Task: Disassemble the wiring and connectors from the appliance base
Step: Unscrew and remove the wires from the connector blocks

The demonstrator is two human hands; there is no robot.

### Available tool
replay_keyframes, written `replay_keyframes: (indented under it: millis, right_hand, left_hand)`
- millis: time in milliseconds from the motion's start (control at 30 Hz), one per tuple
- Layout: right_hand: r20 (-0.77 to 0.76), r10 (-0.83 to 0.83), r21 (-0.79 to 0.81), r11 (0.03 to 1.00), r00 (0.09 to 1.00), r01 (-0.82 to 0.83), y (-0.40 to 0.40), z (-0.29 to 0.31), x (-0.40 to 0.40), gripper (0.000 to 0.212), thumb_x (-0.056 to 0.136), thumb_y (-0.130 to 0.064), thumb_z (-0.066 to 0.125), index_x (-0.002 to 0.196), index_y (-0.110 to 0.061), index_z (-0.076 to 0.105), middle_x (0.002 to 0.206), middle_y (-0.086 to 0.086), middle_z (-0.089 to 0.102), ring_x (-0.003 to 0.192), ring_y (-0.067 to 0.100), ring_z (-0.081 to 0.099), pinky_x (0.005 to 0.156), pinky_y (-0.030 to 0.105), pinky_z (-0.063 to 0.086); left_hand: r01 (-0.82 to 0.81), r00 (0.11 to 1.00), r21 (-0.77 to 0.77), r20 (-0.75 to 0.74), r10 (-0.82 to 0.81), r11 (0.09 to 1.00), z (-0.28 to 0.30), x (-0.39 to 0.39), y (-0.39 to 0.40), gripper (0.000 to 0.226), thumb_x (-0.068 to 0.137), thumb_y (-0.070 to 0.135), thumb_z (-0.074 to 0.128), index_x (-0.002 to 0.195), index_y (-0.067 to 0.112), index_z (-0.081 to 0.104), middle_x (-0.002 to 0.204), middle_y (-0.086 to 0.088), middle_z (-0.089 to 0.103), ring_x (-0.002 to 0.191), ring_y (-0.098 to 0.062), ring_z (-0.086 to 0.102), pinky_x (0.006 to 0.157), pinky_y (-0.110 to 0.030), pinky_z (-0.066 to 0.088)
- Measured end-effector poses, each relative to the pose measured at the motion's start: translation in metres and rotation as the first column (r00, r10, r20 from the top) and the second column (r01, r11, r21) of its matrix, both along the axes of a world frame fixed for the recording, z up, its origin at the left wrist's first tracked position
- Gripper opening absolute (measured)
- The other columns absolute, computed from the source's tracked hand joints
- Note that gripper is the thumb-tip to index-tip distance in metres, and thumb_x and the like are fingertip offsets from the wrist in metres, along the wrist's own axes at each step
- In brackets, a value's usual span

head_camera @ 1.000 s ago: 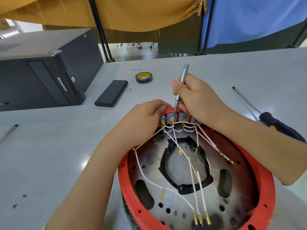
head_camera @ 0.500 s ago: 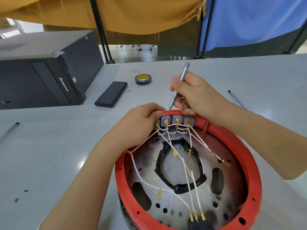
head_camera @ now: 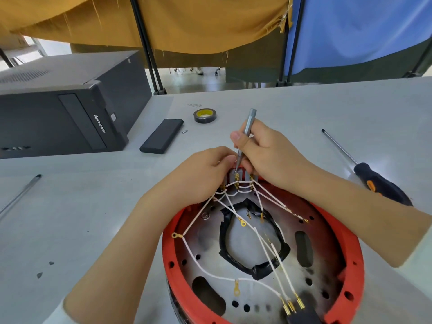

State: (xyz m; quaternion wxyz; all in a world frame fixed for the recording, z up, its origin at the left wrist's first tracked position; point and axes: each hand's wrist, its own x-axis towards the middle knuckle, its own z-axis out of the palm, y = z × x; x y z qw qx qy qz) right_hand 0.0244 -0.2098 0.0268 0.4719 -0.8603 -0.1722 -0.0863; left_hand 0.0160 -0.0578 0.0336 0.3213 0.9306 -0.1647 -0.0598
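Under hands — slim metal screwdriver.

The right hand has brought the slim screwdriver tip back down onto a terminal

Both forearms are bare from wrist to the bottom edge of the view, with no watch, bracelet or ring to be seen. The left hand and the right hand wear no gloves. The fingers end in short, plain, unpainted nails; the thumbnail of the right hand shows most clearly. At the lower left corner, by the left elbow, a sliver of pale, whitish short sleeve shows, and a similar pale edge appears at the far right by the right elbow.
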Motion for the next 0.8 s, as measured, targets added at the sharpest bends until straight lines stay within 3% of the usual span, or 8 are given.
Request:
replay_keyframes:
  millis: [67, 167, 233, 333, 433, 500, 600, 800]
  right_hand:
    - [0.073, 0.015, -0.009, 1.0, 0.997, -0.014, 0.0, -0.002, -0.004, 0.02, 0.097, -0.037, 0.044, 0.079, -0.03, 0.044, 0.049, -0.008, 0.054, 0.046, 0.004, 0.051, 0.054, 0.025, 0.041]
    - [0.142, 0.045, -0.021, 0.999, 0.989, -0.043, 0.0, -0.003, -0.008, 0.021, 0.098, -0.034, 0.045, 0.077, -0.032, 0.042, 0.052, -0.007, 0.052, 0.049, 0.008, 0.052, 0.052, 0.025, 0.042]
    - [0.167, 0.053, -0.044, 0.998, 0.985, -0.046, -0.001, -0.003, -0.009, 0.02, 0.098, -0.033, 0.044, 0.078, -0.032, 0.042, 0.053, -0.005, 0.053, 0.05, 0.009, 0.052, 0.053, 0.027, 0.042]
    - [0.196, 0.075, -0.111, 0.992, 0.978, -0.054, -0.001, -0.004, -0.012, 0.016, 0.098, -0.033, 0.044, 0.085, -0.024, 0.047, 0.056, 0.001, 0.055, 0.051, 0.014, 0.052, 0.054, 0.034, 0.042]
    - [0.219, 0.089, -0.162, 0.985, 0.972, -0.054, -0.001, -0.004, -0.012, 0.02, 0.098, -0.032, 0.043, 0.09, -0.015, 0.049, 0.055, 0.003, 0.053, 0.051, 0.017, 0.051, 0.051, 0.034, 0.039]
    - [0.211, 0.096, -0.146, 0.987, 0.973, -0.065, -0.001, -0.003, -0.012, 0.018, 0.098, -0.031, 0.043, 0.089, -0.017, 0.048, 0.054, 0.002, 0.052, 0.051, 0.018, 0.05, 0.051, 0.035, 0.039]
    - [0.193, 0.09, -0.101, 0.992, 0.977, -0.071, 0.0, -0.002, -0.01, 0.017, 0.098, -0.03, 0.044, 0.086, -0.018, 0.047, 0.058, 0.007, 0.054, 0.051, 0.02, 0.051, 0.055, 0.039, 0.041]
    - [0.203, 0.088, -0.096, 0.993, 0.975, -0.069, 0.001, -0.003, -0.011, 0.017, 0.098, -0.03, 0.045, 0.085, -0.02, 0.046, 0.059, 0.01, 0.054, 0.051, 0.022, 0.05, 0.054, 0.041, 0.04]
  left_hand:
    - [0.041, 0.999, -0.038, -0.019, -0.041, 0.998, -0.002, 0.003, -0.002, 0.03, 0.101, 0.029, 0.034, 0.111, 0.022, 0.062, 0.089, 0.004, 0.064, 0.081, -0.01, 0.056, 0.079, -0.027, 0.044]
    - [0.053, 0.998, -0.11, -0.034, -0.058, 0.992, -0.007, 0.005, 0.002, 0.031, 0.101, 0.026, 0.035, 0.113, 0.024, 0.064, 0.111, -0.002, 0.067, 0.105, -0.018, 0.059, 0.098, -0.037, 0.042]
    - [0.057, 0.997, -0.147, -0.04, -0.063, 0.988, -0.009, 0.006, 0.004, 0.03, 0.101, 0.026, 0.036, 0.11, 0.029, 0.065, 0.112, -0.004, 0.067, 0.107, -0.022, 0.059, 0.098, -0.039, 0.042]
    - [0.056, 0.998, -0.145, -0.005, -0.057, 0.988, -0.012, 0.008, 0.006, 0.029, 0.1, 0.029, 0.038, 0.086, 0.035, 0.063, 0.095, -0.006, 0.068, 0.089, -0.021, 0.061, 0.085, -0.03, 0.045]
    - [0.041, 0.999, -0.159, 0.014, -0.039, 0.986, -0.014, 0.009, 0.007, 0.036, 0.1, 0.03, 0.039, 0.07, 0.041, 0.056, 0.074, 0.003, 0.062, 0.065, -0.007, 0.053, 0.064, -0.017, 0.041]
    - [0.052, 0.999, -0.15, 0.01, -0.051, 0.987, -0.014, 0.009, 0.007, 0.034, 0.1, 0.03, 0.039, 0.074, 0.042, 0.057, 0.077, 0.01, 0.063, 0.068, 0.0, 0.054, 0.065, -0.014, 0.041]
    - [0.076, 0.997, -0.149, 0.014, -0.075, 0.986, -0.014, 0.01, 0.007, 0.028, 0.101, 0.029, 0.037, 0.088, 0.041, 0.059, 0.092, 0.013, 0.067, 0.085, 0.001, 0.058, 0.078, -0.012, 0.04]
    - [0.075, 0.997, -0.135, 0.039, -0.071, 0.988, -0.014, 0.01, 0.008, 0.031, 0.1, 0.029, 0.038, 0.078, 0.042, 0.056, 0.07, 0.016, 0.059, 0.062, 0.011, 0.05, 0.059, -0.004, 0.037]
